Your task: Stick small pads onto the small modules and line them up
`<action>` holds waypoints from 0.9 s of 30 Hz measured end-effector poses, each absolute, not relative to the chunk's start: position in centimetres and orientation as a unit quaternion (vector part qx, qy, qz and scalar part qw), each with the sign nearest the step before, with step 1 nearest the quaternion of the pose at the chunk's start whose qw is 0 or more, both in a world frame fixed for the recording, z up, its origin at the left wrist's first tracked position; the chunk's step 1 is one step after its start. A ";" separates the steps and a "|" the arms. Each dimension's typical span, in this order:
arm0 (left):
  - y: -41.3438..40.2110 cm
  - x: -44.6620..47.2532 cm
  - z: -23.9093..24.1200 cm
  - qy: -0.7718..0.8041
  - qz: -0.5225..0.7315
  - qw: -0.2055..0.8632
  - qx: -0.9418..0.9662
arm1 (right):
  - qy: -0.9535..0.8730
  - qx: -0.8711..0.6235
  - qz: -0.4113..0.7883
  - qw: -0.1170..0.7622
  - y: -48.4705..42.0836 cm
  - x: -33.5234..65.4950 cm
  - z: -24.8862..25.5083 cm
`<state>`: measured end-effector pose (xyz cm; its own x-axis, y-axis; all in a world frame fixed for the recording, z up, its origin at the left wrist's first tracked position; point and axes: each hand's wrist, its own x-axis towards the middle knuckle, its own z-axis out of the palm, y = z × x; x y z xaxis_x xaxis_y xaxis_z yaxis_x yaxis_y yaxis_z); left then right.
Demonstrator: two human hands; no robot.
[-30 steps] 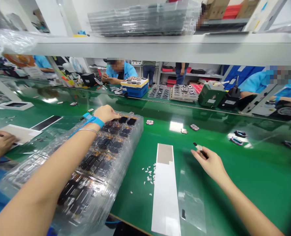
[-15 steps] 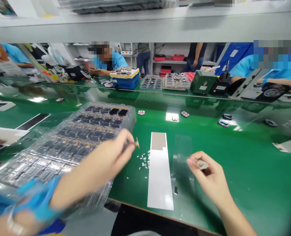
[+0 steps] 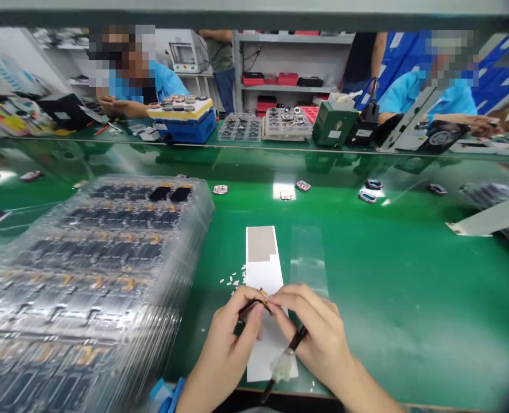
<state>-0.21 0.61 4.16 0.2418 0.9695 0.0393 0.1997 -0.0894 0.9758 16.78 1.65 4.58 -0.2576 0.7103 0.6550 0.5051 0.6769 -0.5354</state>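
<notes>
**Grip:** the left hand (image 3: 228,350) is closed in a pinch on a small dark part (image 3: 251,310), with a narrow gold-coloured edge showing near its tip. The right hand (image 3: 318,338) is also closed, with a slender black stick (image 3: 296,339) held through the fingers. The lower end of the stick is wrapped in a whitish translucent material (image 3: 282,365). The right fingertips (image 3: 275,301) meet the end of the part.

**Position:** the part is held over the white backing sheet (image 3: 268,287). Contact with the sheet cannot be confirmed. The sheet lies on a glossy green bench (image 3: 409,298) and carries a dull beige patch (image 3: 260,244) near its far end.

**Surroundings:** a clear film strip (image 3: 308,258) lies just right of the sheet, and small white bits (image 3: 232,281) are scattered just left of it. To the left stands a stack of clear plastic trays (image 3: 94,287) holding flat dark parts with amber tabs.

**Step in hand (judged):** close two-handed work on the part. This calls for a steady pinch and a light touch, as the part is small.
</notes>
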 end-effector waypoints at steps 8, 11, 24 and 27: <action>1.3 0.3 2.3 0.464 0.438 0.423 0.643 | -0.796 -0.428 0.054 0.425 1.7 16.5 3.9; 1.2 0.6 2.2 0.468 0.439 0.419 0.642 | -0.793 -0.446 0.071 0.409 1.6 16.6 4.4; 0.2 0.7 3.2 0.342 0.278 0.521 0.731 | -0.674 -0.527 0.429 0.291 8.7 13.6 3.3; 0.1 0.4 2.8 0.368 0.322 0.555 0.673 | -0.661 -0.516 0.461 0.290 8.9 13.7 2.7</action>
